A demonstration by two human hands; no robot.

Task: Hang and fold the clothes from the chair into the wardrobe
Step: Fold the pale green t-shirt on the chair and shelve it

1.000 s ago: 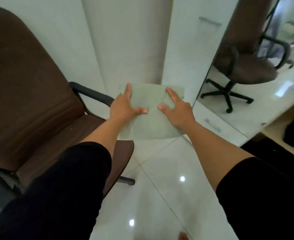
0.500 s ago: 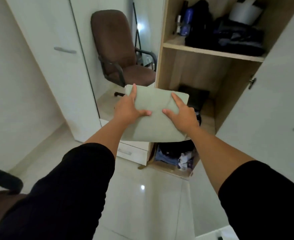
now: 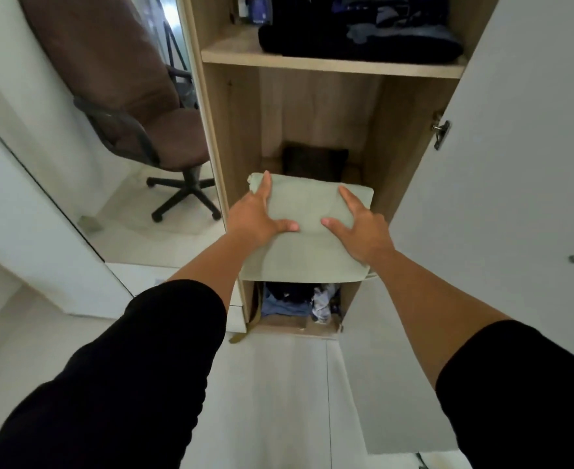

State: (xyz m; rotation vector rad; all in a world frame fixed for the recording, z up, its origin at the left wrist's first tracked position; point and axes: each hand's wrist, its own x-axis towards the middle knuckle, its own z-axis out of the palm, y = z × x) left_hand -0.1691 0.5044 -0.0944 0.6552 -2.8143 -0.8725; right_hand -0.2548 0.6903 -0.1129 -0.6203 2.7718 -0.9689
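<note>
One folded pale-green garment (image 3: pixel 307 231) is gripped at its sides by the left hand (image 3: pixel 256 214) and right hand (image 3: pixel 360 228), thumbs on top, held before the open wardrobe (image 3: pixel 312 106), below its upper shelf (image 3: pixel 329 64).

A mirror (image 3: pixel 116 157) stands left; pale floor tiles (image 3: pixel 278 401) below.

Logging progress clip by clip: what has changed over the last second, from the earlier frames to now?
The person turned from the chair to the open wardrobe and carried the folded green cloth up to its middle compartment, over the shelf's front edge. Nothing was picked up or let go. Unchanged: the left hand and right hand grip the cloth the same way, thumbs on top.
</note>
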